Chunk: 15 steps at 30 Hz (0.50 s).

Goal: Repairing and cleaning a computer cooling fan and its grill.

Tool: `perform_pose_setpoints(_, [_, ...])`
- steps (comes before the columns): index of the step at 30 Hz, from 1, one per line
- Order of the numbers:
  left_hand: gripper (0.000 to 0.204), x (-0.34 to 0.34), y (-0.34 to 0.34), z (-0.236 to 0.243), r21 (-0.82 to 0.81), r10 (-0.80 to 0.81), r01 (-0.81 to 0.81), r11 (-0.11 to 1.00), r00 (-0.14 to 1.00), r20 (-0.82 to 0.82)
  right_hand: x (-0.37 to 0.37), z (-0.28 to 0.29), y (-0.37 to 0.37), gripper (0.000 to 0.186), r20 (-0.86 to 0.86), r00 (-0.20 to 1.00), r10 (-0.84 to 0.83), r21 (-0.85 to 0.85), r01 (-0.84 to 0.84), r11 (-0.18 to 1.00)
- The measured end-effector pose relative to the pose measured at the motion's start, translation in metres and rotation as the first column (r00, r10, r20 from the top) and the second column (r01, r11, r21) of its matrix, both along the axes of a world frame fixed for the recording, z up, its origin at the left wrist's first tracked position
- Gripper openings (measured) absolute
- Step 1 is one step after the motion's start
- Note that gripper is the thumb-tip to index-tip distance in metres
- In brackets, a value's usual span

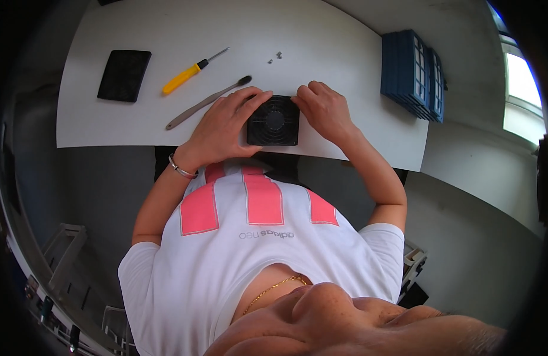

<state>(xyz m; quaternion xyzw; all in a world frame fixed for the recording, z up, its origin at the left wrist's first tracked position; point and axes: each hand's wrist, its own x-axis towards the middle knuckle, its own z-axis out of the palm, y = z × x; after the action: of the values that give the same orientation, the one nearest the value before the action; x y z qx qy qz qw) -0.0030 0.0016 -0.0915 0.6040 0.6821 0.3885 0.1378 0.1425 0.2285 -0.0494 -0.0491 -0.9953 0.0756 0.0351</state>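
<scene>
A square black cooling fan (pixel 274 121) with a round ringed grille lies flat near the front edge of the white table. My left hand (pixel 227 123) grips it from the left, thumb at the near edge and fingers at the far left corner. At the far right corner, the fingers of my right hand (pixel 323 110) are pinched together; whatever may be between them is hidden. Left of the fan lies a grey brush (pixel 206 105) with dark bristles, partly behind my left hand. Beyond it rests a yellow-handled screwdriver (pixel 187 77). Several small metal screws (pixel 279 56) lie behind the fan.
A flat black square panel (pixel 124 76) lies on the left part of the white table (pixel 333 35). Blue stacked plastic bins (pixel 407 77) stand at the table's right edge. A window (pixel 523 89) is at the far right.
</scene>
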Motion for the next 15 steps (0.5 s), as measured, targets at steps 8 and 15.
perform_pose_setpoints(8, [0.099,0.001,-0.001,0.000,-0.034,0.006,-0.006,0.999,1.000,-0.012,0.015,0.012,0.004,0.018,0.031,0.991,-0.130,-0.413,0.131,0.901])
perform_pose_setpoints(15, [0.100,0.001,-0.001,-0.001,-0.030,0.001,-0.002,1.000,1.000,-0.013,0.011,0.004,0.004,0.014,-0.132,0.983,-0.124,-0.452,0.052,0.891])
